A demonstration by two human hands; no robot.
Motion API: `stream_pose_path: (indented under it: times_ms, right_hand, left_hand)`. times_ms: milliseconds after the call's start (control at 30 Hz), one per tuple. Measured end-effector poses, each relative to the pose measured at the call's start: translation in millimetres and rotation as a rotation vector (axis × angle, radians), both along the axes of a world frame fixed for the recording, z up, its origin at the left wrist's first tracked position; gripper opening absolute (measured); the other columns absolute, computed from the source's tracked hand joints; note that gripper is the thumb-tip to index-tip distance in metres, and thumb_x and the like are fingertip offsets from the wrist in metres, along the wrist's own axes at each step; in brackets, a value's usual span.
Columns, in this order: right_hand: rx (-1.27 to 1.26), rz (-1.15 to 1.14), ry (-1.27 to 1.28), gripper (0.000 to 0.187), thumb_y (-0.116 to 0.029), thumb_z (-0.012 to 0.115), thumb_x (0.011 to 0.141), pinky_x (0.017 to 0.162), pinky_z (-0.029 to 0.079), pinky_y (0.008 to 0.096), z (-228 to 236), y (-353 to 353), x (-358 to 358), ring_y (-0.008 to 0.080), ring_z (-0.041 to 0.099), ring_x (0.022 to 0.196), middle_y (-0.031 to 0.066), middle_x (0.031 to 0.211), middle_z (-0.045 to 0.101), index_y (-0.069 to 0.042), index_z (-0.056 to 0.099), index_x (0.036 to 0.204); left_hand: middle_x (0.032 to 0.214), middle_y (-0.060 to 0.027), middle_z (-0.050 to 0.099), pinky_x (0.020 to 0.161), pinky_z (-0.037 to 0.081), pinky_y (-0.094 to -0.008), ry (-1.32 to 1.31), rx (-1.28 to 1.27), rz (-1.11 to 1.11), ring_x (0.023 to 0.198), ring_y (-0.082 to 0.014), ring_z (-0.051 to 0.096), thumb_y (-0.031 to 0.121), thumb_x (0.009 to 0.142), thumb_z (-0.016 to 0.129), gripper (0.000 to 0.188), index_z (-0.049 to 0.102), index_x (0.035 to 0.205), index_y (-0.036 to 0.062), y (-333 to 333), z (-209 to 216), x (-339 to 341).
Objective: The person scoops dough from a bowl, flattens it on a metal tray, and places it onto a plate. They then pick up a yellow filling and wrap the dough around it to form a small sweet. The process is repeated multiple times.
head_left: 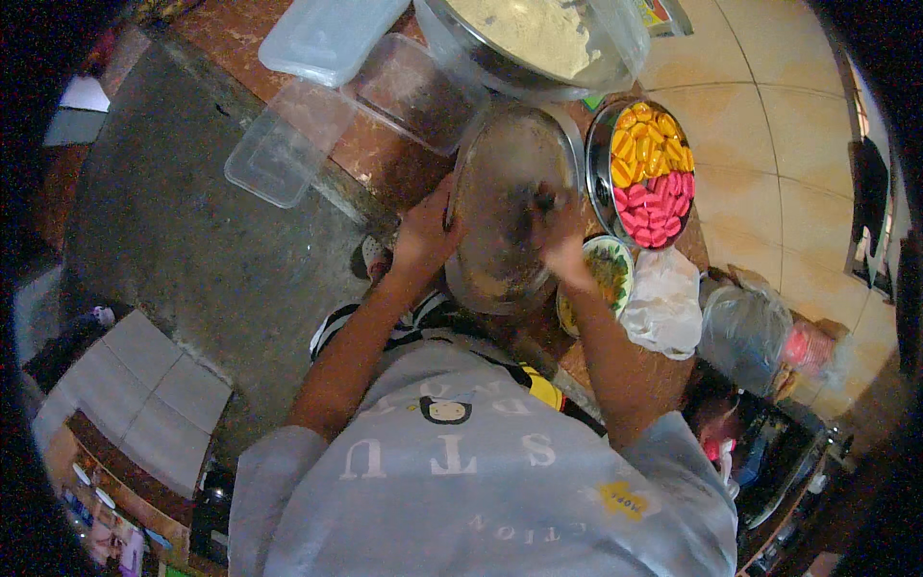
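Steel pan (505, 207), nearly scraped clean: left hand (423, 231) grips its rim, right hand (562, 240) closed around a utensil inside; residue remains.

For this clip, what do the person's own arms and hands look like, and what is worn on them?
Both forearms are bare. The left hand and right hand show no gloves; rings or a watch cannot be made out. Short grey T-shirt sleeves with pale lettering end above the elbows.

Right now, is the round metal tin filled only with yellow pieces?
No, the round metal tin holds yellow pieces in its upper half and pink pieces below.
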State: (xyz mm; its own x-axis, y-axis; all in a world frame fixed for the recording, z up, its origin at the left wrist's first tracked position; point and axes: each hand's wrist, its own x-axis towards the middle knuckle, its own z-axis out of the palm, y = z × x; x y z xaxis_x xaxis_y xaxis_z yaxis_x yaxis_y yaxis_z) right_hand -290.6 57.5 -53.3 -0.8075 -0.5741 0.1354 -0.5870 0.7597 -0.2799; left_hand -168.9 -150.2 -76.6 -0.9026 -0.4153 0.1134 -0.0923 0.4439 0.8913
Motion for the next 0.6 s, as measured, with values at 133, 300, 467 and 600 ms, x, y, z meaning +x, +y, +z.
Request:
stream_pose_path:
  times_ms: [133,300,467,600]
  right_hand:
    - [-0.031,0.053,-0.094,0.049,-0.014,0.069,0.08,0.096,0.045,0.0451,-2,-36,-17,0.0443,0.055,0.106,0.0238,0.121,0.053,0.0,0.054,0.124]
    - [-0.006,0.144,-0.16,0.06,-0.015,0.071,0.079,0.097,0.044,0.0471,-9,10,28,0.046,0.054,0.11,0.0268,0.123,0.054,0.002,0.046,0.132]
    - [-0.057,-0.004,0.035,0.063,-0.011,0.072,0.078,0.099,0.044,0.0449,-17,-21,-22,0.0432,0.052,0.116,0.0257,0.125,0.054,-0.004,0.047,0.135]
    - [0.001,0.327,-0.093,0.052,-0.015,0.071,0.081,0.098,0.044,0.0446,5,-17,50,0.0405,0.053,0.116,0.0248,0.125,0.054,-0.006,0.054,0.129]
  left_hand:
    - [0.11,-0.0252,0.063,0.086,0.051,-0.0462,-0.17,0.071,-0.045,0.097,-0.0426,0.063,0.021,0.083,0.063,0.062,0.043,0.139,0.0038,1,3,1]
    - [0.107,-0.025,0.064,0.085,0.051,-0.0467,-0.208,0.061,-0.041,0.096,-0.0418,0.063,0.027,0.085,0.061,0.062,0.044,0.139,0.0044,-2,-3,-4]
    - [0.11,-0.0251,0.063,0.089,0.05,-0.0478,-0.289,0.156,-0.077,0.098,-0.0415,0.063,0.028,0.086,0.06,0.061,0.043,0.14,0.0046,-4,8,-4]
    - [0.112,-0.0252,0.062,0.087,0.051,-0.0487,-0.107,-0.006,-0.021,0.097,-0.042,0.063,0.026,0.086,0.06,0.058,0.045,0.137,0.0026,1,-18,-1]
